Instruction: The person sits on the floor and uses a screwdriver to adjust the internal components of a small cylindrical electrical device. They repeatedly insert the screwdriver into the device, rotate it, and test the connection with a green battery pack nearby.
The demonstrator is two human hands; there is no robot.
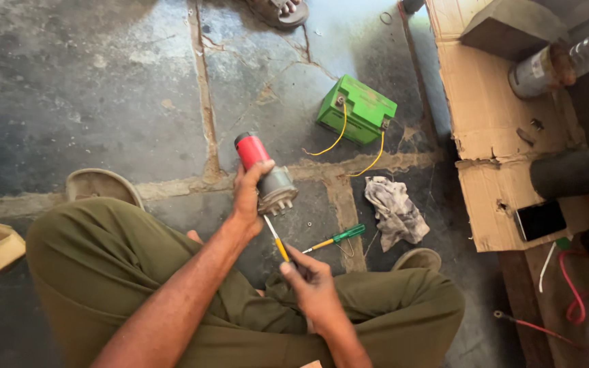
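Motor (267,178) gripped in closed left hand (247,197); right hand (313,283) closed around yellow screwdriver (277,240).

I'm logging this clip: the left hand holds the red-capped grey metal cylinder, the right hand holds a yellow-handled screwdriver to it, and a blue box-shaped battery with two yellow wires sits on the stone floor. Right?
One slip: the box-shaped battery is green, not blue, as the head view shows. The rest stands as stated.

Motor (265,172) red-capped, grey; battery (356,109) green; wires (339,135) yellow; screwdriver (335,238) green-yellow.
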